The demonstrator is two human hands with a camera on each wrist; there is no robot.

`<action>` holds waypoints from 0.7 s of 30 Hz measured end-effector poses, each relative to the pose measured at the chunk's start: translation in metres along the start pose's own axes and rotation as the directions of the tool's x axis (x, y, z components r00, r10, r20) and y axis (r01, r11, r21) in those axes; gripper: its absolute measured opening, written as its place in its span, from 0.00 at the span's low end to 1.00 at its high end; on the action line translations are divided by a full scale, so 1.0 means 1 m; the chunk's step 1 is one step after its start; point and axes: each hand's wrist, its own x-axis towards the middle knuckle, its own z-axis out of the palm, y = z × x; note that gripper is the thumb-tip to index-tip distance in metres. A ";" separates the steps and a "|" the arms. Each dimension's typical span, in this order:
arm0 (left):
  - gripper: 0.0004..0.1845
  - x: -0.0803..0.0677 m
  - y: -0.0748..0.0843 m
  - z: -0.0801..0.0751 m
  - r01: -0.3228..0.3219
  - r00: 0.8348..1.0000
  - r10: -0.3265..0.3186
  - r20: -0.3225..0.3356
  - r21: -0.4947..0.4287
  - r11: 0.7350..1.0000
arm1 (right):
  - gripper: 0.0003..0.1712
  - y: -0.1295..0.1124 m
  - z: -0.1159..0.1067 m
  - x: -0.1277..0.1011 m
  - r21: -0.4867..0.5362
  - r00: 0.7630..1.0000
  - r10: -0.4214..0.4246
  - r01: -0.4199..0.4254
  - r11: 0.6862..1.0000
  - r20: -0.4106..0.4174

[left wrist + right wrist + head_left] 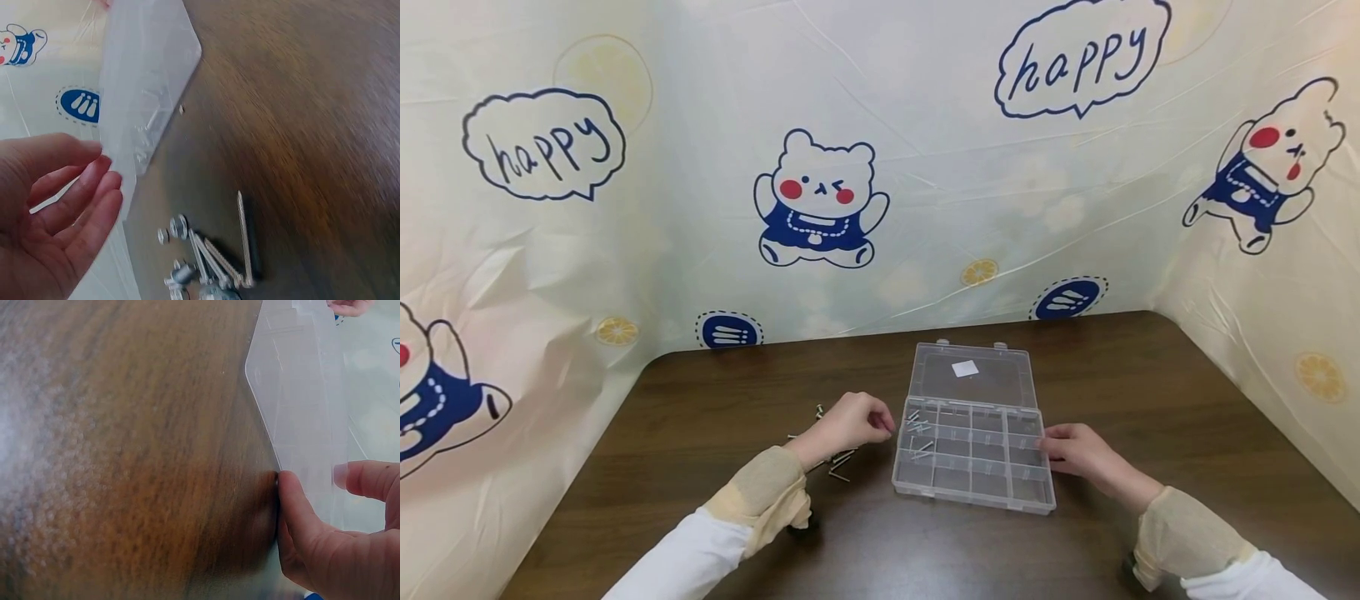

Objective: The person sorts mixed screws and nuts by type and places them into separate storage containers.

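A clear plastic compartment box [972, 498] lies open mid-table, its lid [970, 379] folded flat behind it. A few screws [917, 427] lie in its left cells. My left hand [880, 425] hovers by the box's left edge with loosely curled fingers over a pile of loose screws [838, 467]. In the left wrist view that hand [94, 187] looks empty, beside the box wall [144, 81], with the screws [212, 262] below it. My right hand [1056, 446] grips the box's right side. The right wrist view shows the thumb [294, 512] against the box wall [294, 394] and a finger over the rim.
The dark wooden table [1150, 392] is fenced on three sides by a cartoon-printed plastic sheet [820, 192]. Bare wood extends to the right of the box and along the front edge.
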 end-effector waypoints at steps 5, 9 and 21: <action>0.02 -0.006 -0.006 -0.004 0.005 0.998 -0.008 0.063 0.043 0.999 | 0.24 0.002 0.000 0.001 0.005 1.000 0.004 -0.004 1.000 0.000; 0.02 -0.010 -0.010 -0.007 0.015 0.997 -0.024 0.080 0.110 0.994 | 0.24 0.002 0.000 0.001 0.003 1.000 0.013 -0.013 1.000 -0.004; 0.05 -0.017 -0.020 -0.012 0.024 0.995 -0.045 0.091 0.218 0.976 | 0.24 -0.002 0.000 0.001 -0.014 1.000 0.029 -0.029 0.999 -0.007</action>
